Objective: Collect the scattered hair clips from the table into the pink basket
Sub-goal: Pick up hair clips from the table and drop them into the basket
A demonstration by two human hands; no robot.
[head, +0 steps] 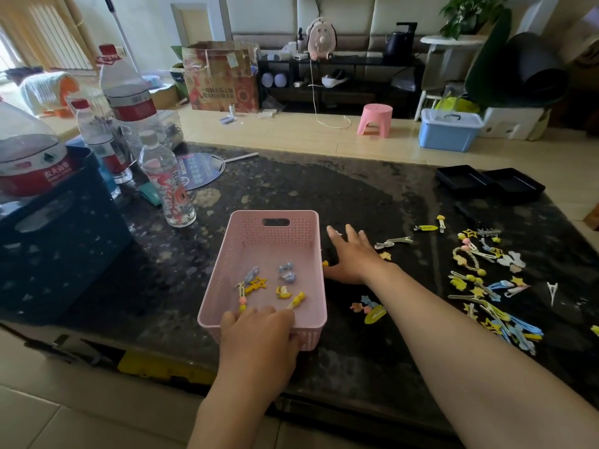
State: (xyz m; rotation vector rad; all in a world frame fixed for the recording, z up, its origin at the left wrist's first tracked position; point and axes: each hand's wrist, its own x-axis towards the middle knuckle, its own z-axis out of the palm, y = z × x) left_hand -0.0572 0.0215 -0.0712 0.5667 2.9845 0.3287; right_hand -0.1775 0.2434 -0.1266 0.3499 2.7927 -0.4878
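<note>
The pink basket (272,234) stands on the dark stone table, with several hair clips (259,283) lying inside it. My left hand (259,338) grips the basket's near rim. Just right of the basket, my right hand (351,254) hovers low over the table with fingers spread; a small yellow clip (325,263) shows at the thumb, and I cannot tell if it is held. Many clips (483,286) lie scattered at the right. A small cluster of clips (369,310) sits under my right forearm, and a silver clip (393,242) lies past my fingers.
Water bottles (167,186) and a dark blue crate (55,241) crowd the table's left side. A hand fan (197,170) lies behind the bottles. Two black trays (486,183) sit at the far right corner. The table's near edge runs just below my left hand.
</note>
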